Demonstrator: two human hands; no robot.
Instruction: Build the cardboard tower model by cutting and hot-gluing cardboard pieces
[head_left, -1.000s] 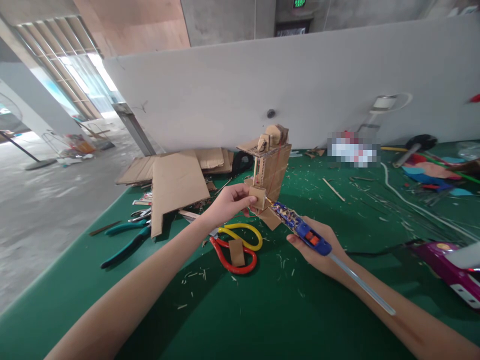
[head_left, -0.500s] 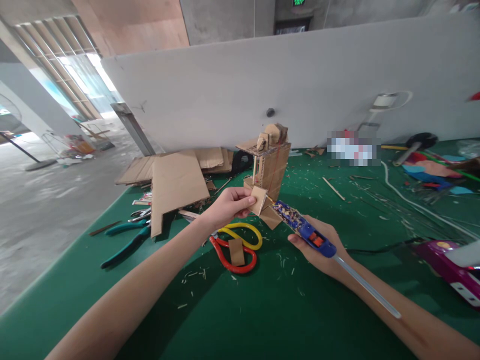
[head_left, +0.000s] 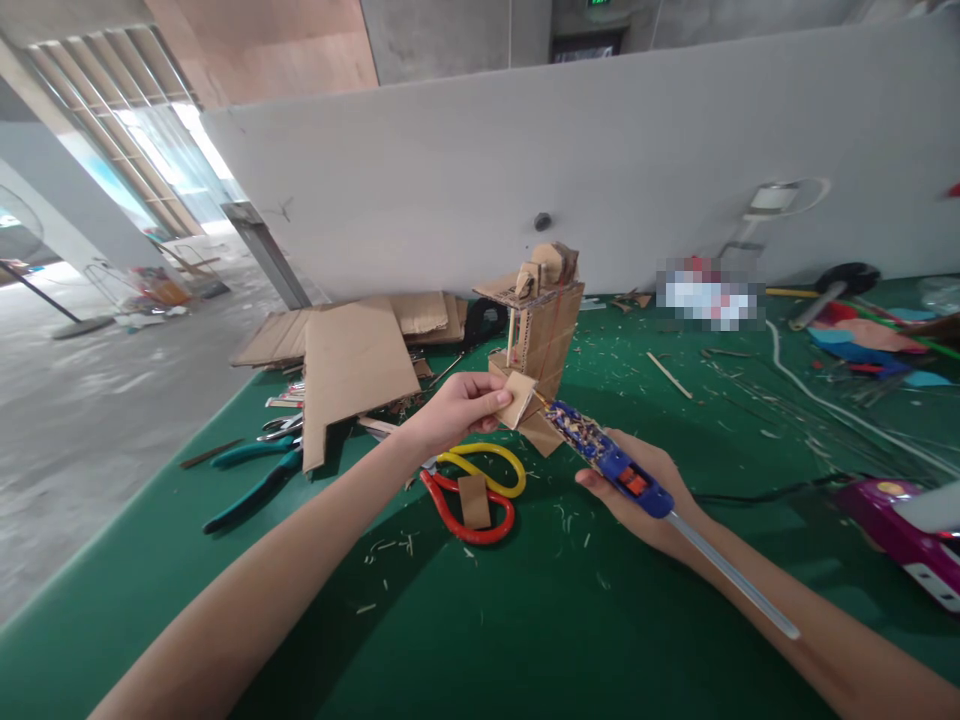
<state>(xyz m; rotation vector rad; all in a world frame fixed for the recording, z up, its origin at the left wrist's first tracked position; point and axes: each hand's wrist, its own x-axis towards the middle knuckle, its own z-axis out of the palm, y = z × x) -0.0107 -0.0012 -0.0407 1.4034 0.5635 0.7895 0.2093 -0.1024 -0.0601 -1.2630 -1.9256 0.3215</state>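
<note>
My left hand (head_left: 450,412) pinches a small square cardboard piece (head_left: 517,398) just in front of a tall cardboard model (head_left: 546,325) standing on the green table (head_left: 525,620). My right hand (head_left: 637,495) grips a blue glue gun (head_left: 607,460) with a clear glue stick sticking out of its back. The gun's nozzle touches the right edge of the small piece. A cardboard triangle (head_left: 541,433) lies on the table under the nozzle.
Red and yellow scissors (head_left: 472,490) with a cardboard scrap on them lie below my left hand. Teal pliers (head_left: 251,480) and cardboard sheets (head_left: 352,355) lie at left. A magenta tool (head_left: 900,530), cables and coloured scraps are at right. A grey partition stands behind.
My left hand has tilted the small cardboard piece and drawn it slightly away from the model. The glue gun nozzle has stayed against it.
</note>
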